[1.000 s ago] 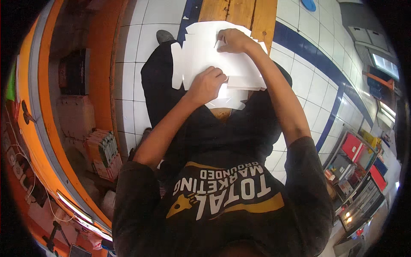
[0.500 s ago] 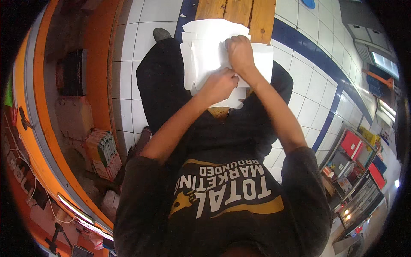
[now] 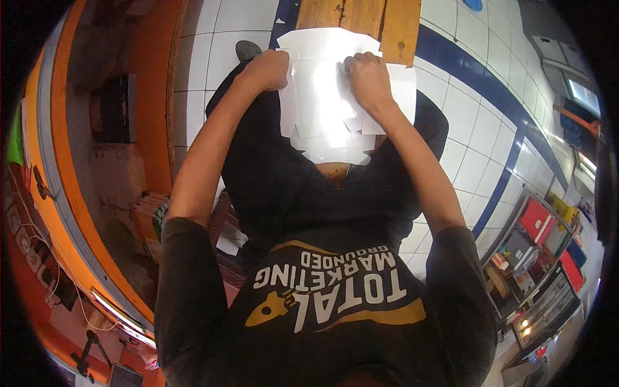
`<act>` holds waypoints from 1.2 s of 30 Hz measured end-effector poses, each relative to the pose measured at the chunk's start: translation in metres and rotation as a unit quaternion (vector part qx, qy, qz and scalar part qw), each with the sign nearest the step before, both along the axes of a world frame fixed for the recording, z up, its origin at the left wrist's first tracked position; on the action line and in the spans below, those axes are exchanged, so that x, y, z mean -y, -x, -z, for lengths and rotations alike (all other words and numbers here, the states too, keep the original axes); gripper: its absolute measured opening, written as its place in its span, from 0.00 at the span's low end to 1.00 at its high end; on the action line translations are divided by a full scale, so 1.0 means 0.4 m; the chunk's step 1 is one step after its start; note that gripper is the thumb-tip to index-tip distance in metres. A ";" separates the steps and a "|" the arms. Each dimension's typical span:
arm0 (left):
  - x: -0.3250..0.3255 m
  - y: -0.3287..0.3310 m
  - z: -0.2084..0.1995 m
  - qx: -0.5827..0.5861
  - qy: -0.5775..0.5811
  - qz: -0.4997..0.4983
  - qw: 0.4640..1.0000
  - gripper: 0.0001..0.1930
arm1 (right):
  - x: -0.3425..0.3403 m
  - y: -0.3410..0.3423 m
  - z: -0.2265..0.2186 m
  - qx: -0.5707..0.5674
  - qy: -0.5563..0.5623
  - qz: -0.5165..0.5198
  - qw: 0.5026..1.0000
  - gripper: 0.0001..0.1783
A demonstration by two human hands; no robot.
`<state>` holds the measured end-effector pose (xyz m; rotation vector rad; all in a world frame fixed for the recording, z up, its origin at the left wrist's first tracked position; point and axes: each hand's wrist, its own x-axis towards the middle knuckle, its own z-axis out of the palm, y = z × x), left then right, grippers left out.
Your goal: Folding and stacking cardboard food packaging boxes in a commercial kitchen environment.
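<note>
A flat white cardboard box blank (image 3: pixel 316 97) with cut flaps lies over a wooden bench between my legs. Light glares off its middle. My left hand (image 3: pixel 269 69) is at the far left edge of the blank, its fingers closed around the flap there. On the right side, my right hand (image 3: pixel 369 79) has its fingers curled in on the cardboard along a raised flap. The fingertips of both hands are partly hidden.
The wooden bench (image 3: pixel 361 16) runs away from me over white floor tiles (image 3: pixel 464 122) with a blue band (image 3: pixel 445 51). An orange-edged counter (image 3: pixel 64 193) stands at the left. A glass display case (image 3: pixel 548 303) is at the lower right.
My left hand has moved from the near middle of the blank out to its far left edge. My right hand stays almost in place. The near flaps now show uncovered.
</note>
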<state>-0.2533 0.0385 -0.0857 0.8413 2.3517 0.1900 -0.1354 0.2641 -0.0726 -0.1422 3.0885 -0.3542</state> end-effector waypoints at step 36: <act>0.142 -0.339 -0.079 -0.020 -0.215 -0.087 0.972 0.36 | 0.074 0.016 0.009 -0.070 0.019 -0.071 0.995 0.05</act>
